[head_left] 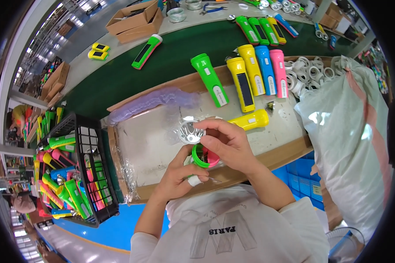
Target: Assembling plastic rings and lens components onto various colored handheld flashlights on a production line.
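My left hand (177, 175), a white wrap on one finger, is closed around a green and pink flashlight body (195, 158). Its round open end faces up, and something pink and small parts show inside. Between the fingertips of my right hand (229, 142) is a shiny round reflector (189, 133), held just above that opening and tilted. A yellow flashlight (252, 120) lies right behind my right hand. Farther off are a green flashlight (210, 81) and a yellow flashlight with a dark panel (241, 85).
A black basket (102, 175) full of colourful flashlights stands at left. White rings (309, 72) lie heaped at right beside a large white sack (344, 136). Purple plastic film (151, 103) stretches along the cardboard-edged work surface (140, 136). An open cardboard box (136, 22) sits at the back.
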Demonstrator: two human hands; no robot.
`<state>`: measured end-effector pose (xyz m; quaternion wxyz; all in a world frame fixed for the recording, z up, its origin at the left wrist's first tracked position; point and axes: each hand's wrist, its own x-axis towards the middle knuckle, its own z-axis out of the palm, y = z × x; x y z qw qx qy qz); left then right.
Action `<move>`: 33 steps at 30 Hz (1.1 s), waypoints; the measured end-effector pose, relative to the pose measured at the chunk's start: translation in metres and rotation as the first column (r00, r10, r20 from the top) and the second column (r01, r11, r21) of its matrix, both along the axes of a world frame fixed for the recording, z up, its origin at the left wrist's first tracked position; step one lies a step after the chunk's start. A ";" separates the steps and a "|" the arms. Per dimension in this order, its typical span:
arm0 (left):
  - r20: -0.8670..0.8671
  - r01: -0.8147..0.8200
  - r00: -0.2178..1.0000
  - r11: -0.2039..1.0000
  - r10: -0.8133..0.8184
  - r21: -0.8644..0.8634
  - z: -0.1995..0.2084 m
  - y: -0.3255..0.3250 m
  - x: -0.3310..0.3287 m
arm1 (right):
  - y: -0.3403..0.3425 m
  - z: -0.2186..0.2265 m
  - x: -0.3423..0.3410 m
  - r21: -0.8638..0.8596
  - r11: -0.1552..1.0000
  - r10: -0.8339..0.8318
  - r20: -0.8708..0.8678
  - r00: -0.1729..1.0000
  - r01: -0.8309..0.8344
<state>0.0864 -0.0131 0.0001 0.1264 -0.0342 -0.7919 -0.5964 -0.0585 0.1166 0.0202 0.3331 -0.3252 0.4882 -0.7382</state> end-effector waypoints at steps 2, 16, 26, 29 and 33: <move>-0.039 -0.087 0.996 0.992 0.083 -0.096 -0.006 -0.003 0.009 | -0.004 -0.005 0.004 0.030 0.995 -0.081 -0.382 0.921 0.100; -0.148 -0.194 0.970 0.981 0.193 0.008 -0.030 0.000 0.013 | -0.011 0.022 0.007 0.051 0.968 -0.079 -0.868 0.490 0.247; -0.162 -0.233 0.958 0.971 0.238 0.052 -0.034 -0.002 0.018 | -0.009 0.046 -0.010 0.327 0.945 0.307 -0.875 0.374 -0.012; -0.197 -0.253 0.938 0.952 0.285 0.171 -0.032 -0.007 0.028 | -0.010 0.026 -0.009 0.326 0.942 0.317 -0.780 0.540 -0.082; -0.077 -0.381 0.873 0.774 0.481 0.506 -0.004 -0.007 0.039 | -0.013 -0.004 0.012 0.238 0.961 0.226 -0.369 0.901 -0.144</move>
